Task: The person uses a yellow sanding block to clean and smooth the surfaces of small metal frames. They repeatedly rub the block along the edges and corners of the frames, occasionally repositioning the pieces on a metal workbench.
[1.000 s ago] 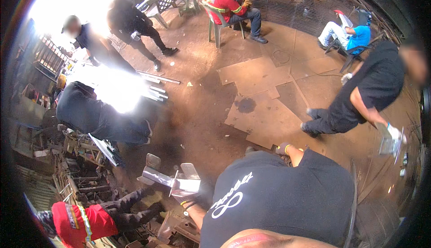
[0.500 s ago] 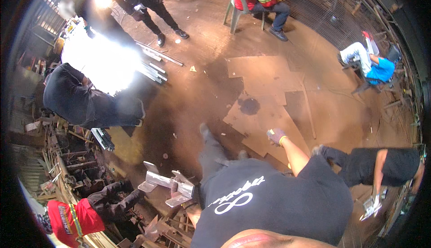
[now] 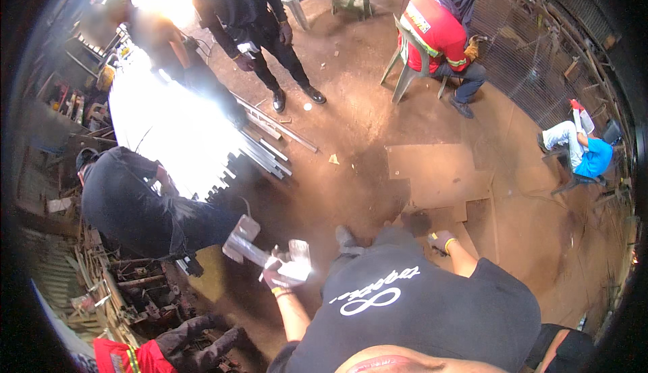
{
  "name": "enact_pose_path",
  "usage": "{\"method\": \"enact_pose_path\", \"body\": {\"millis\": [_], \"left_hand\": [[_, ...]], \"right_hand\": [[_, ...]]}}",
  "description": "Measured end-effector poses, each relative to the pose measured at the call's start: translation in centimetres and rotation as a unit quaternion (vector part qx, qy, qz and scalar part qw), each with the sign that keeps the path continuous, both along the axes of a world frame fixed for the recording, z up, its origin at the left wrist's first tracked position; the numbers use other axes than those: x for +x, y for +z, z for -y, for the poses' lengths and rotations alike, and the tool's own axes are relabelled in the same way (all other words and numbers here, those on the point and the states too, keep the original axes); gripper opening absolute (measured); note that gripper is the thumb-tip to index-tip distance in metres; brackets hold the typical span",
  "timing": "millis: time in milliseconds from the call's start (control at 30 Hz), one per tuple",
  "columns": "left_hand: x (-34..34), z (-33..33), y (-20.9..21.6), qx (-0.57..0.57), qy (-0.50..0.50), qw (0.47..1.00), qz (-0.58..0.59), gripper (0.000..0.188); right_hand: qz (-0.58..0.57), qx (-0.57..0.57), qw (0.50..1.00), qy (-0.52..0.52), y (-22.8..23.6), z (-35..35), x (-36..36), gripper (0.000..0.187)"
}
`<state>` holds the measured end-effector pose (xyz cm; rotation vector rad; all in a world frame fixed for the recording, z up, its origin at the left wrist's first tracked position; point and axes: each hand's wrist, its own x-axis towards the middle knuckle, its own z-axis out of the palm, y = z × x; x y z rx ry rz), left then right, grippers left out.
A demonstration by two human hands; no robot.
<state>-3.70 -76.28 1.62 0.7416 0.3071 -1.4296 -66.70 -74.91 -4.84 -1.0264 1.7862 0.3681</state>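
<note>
My left hand (image 3: 280, 275), in a pale glove with a yellow cuff, grips a shiny metal bracket piece (image 3: 246, 239) held out over the brown floor. A second bright metal piece (image 3: 299, 251) sits against the same hand. My right hand (image 3: 442, 241), gloved the same way, hangs with its fingers curled and nothing seen in it, above the edge of a flat brown board (image 3: 439, 174). My black T-shirt (image 3: 418, 312) and one shoe (image 3: 344, 236) fill the lower middle.
A person in black (image 3: 128, 204) crouches left by a scrap pile (image 3: 135, 292). Metal bars (image 3: 266, 147) lie on the floor. Two people (image 3: 260, 22) stand at the top. A person in red (image 3: 439, 35) sits on a plastic chair; one in blue (image 3: 587, 157) sits right.
The view has swung, and the person in black bending at the right is out of sight. My left hand keeps the metal pieces; my right hand shifted slightly lower and rightward.
</note>
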Motion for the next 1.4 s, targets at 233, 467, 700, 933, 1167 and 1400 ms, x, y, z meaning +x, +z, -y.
{"method": "enact_pose_path", "body": {"millis": [233,467,700,933,1167,1400], "left_hand": [[16.1,16.7,-10.8,0.011,-0.255,0.813,0.523,0.026],[9.6,33.0,-7.2,0.36,-0.37,0.421,0.746,0.034],[1.2,38.1,-8.5,0.569,-0.378,0.473,0.557,0.039],[-6.3,58.0,-6.2,0.489,-0.287,0.521,0.638,0.032],[-5.9,89.0,-4.5,0.257,-0.348,0.455,0.779,0.036],[-13.7,117.3,5.3,0.009,-0.293,0.499,0.815,0.04]], "right_hand": [[-0.036,-0.184,0.974,0.127,-10.0,9.4,-0.4,0.053],[-0.044,-0.073,0.993,0.078,-7.8,27.1,1.4,0.049],[0.049,-0.064,0.994,-0.07,-3.5,61.0,-0.9,0.026],[0.121,-0.263,0.956,-0.052,2.0,91.2,-0.8,0.03],[0.106,-0.222,0.969,0.027,4.8,110.8,5.6,0.033],[0.173,-0.27,0.941,-0.107,4.2,123.3,5.2,0.029]]}}
